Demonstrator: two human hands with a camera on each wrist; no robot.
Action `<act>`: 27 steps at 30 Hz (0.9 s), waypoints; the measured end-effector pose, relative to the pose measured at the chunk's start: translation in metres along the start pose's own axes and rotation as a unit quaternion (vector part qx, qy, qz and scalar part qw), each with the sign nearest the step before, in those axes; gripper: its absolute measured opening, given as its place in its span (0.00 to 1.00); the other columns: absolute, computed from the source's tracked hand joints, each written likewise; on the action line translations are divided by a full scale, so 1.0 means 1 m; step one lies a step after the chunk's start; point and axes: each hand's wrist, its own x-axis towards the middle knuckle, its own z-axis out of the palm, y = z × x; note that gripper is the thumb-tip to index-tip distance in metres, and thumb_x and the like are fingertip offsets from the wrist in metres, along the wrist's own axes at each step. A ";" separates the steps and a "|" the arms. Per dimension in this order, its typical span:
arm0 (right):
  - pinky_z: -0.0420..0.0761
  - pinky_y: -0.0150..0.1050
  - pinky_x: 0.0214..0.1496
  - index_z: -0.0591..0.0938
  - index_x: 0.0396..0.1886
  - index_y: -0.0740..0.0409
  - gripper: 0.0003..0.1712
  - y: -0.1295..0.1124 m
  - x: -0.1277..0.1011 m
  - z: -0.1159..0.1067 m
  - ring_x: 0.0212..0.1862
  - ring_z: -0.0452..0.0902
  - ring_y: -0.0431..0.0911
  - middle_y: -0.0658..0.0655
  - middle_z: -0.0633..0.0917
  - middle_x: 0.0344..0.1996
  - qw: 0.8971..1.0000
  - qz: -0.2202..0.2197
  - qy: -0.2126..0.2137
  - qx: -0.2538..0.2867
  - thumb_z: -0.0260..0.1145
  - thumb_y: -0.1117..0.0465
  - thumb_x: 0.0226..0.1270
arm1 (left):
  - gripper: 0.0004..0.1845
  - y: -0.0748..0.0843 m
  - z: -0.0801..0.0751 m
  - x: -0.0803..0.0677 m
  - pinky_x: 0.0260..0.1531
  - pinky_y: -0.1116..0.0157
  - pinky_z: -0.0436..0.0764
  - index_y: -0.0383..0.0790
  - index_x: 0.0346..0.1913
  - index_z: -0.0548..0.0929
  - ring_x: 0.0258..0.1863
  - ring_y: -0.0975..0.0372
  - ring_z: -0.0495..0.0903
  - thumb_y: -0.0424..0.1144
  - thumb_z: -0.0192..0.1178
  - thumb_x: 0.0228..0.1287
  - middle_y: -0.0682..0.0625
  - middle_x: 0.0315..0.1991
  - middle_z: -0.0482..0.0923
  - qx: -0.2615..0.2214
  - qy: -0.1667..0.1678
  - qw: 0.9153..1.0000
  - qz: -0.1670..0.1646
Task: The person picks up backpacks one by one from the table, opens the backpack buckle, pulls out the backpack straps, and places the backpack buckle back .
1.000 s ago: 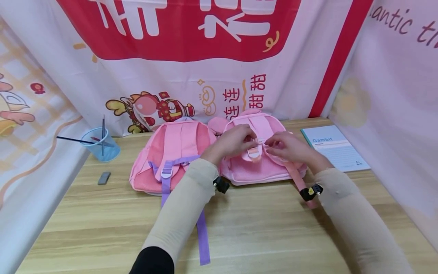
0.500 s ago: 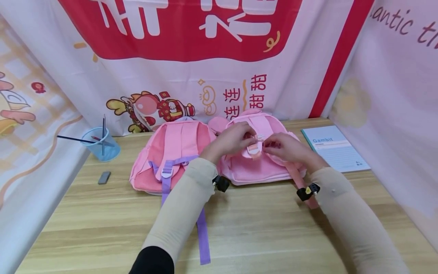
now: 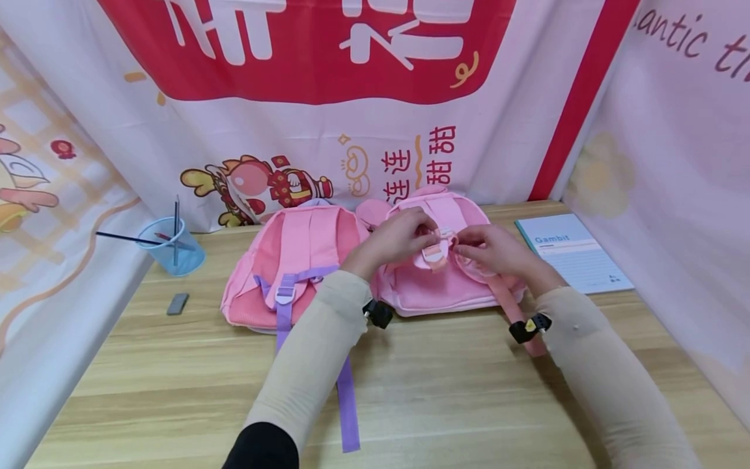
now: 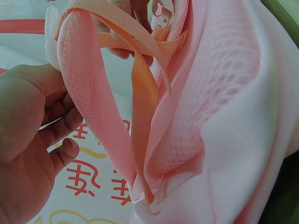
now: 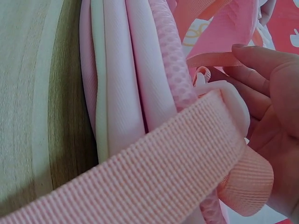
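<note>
Lying flat: pale pink mesh-backed backpack (image 3: 436,286); both hands (image 3: 398,240) (image 3: 491,247) pinching its peach webbing straps (image 3: 435,256).

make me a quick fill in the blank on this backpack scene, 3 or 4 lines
1. Both hands work on the straps of the light pink backpack, which lies to the ____ of the other backpack.
2. The long strap trailing toward the table's near edge is ____ in colour.
3. The pencils stand in a ____ cup.
4. The notebook lies nearest the person's ____ hand.

Missing words: right; purple; blue; right
</note>
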 end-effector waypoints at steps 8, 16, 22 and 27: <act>0.79 0.58 0.72 0.82 0.71 0.52 0.24 -0.001 0.001 -0.001 0.66 0.80 0.56 0.58 0.87 0.65 1.000 0.007 0.000 0.015 0.67 0.51 0.82 | 0.16 -0.002 0.000 0.000 0.61 0.61 0.81 0.43 0.60 0.87 0.52 0.62 0.82 0.48 0.65 0.80 0.51 0.52 0.85 -0.006 0.005 1.000 -0.004; 0.82 0.56 0.70 0.82 0.69 0.55 0.24 -0.004 -0.003 -0.005 0.65 0.83 0.56 0.61 0.88 0.62 0.998 0.007 0.027 0.059 0.67 0.49 0.82 | 0.15 -0.004 0.002 0.001 0.61 0.61 0.81 0.42 0.59 0.87 0.52 0.61 0.82 0.47 0.65 0.80 0.50 0.52 0.84 -0.005 0.009 1.000 0.002; 0.82 0.45 0.69 0.79 0.69 0.55 0.25 -0.005 -0.007 -0.007 0.61 0.82 0.53 0.60 0.86 0.57 0.987 0.028 0.051 0.152 0.63 0.47 0.84 | 0.14 -0.004 0.005 0.000 0.59 0.61 0.81 0.42 0.57 0.87 0.50 0.61 0.82 0.46 0.65 0.79 0.51 0.50 0.84 -0.011 0.021 1.000 0.005; 0.84 0.33 0.55 0.76 0.70 0.57 0.24 -0.007 -0.006 -0.009 0.56 0.75 0.53 0.63 0.79 0.58 0.974 0.047 0.057 0.214 0.61 0.49 0.86 | 0.13 -0.003 0.006 0.001 0.57 0.62 0.81 0.43 0.56 0.86 0.48 0.61 0.81 0.47 0.65 0.79 0.51 0.48 0.84 -0.016 0.026 1.000 0.002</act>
